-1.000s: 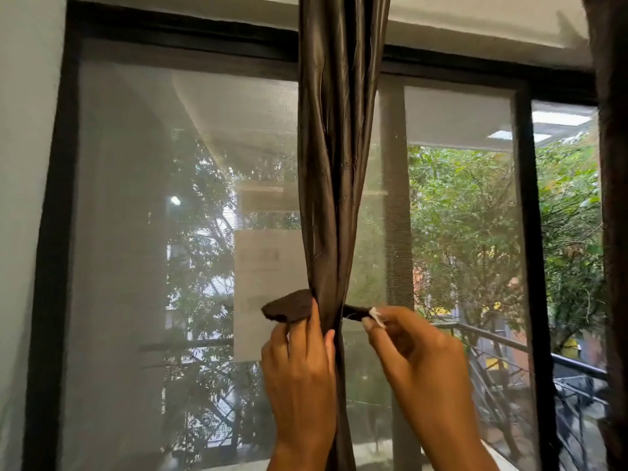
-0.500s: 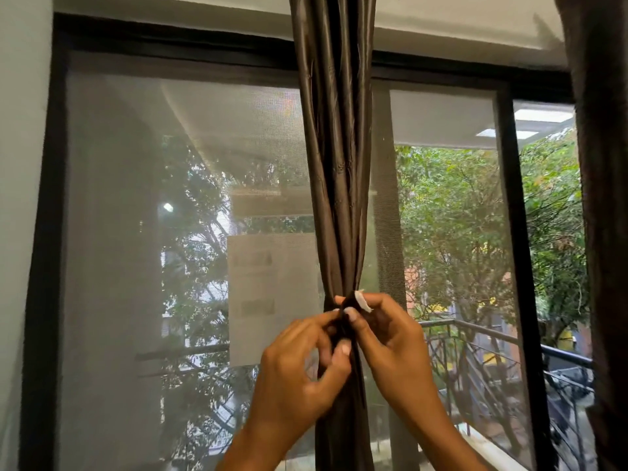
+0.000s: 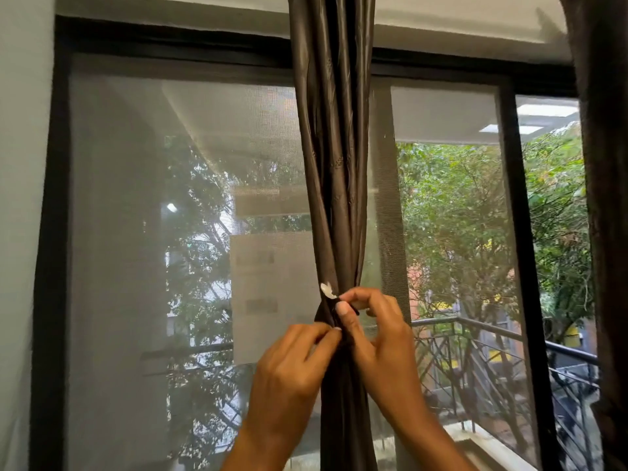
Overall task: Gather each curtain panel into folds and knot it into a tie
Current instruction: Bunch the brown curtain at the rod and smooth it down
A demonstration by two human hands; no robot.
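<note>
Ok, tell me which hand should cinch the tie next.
Probably the right hand: its thumb and forefinger pinch the tie end by the white tag. The left hand sits lower, pinching the gathered curtain, so it is better used steadying the folds.

So the brown curtain panel (image 3: 334, 164) hangs down the middle of the frame, bunched into tight vertical folds and squeezed narrow a bit below centre. Both hands come up from the bottom edge: the left hand (image 3: 289, 372) pinches the dark tie strip (image 3: 321, 316) at the front of the bundle, and the right hand (image 3: 377, 338) just above it pinches the strip's end, where a small white tag (image 3: 328, 289) sticks up. Behind is a black window frame (image 3: 513, 232) with a mesh screen (image 3: 136, 232), trees (image 3: 452, 215) and a balcony railing (image 3: 475, 326) at lower right, plus another dark curtain (image 3: 608, 232) along the right edge
</note>
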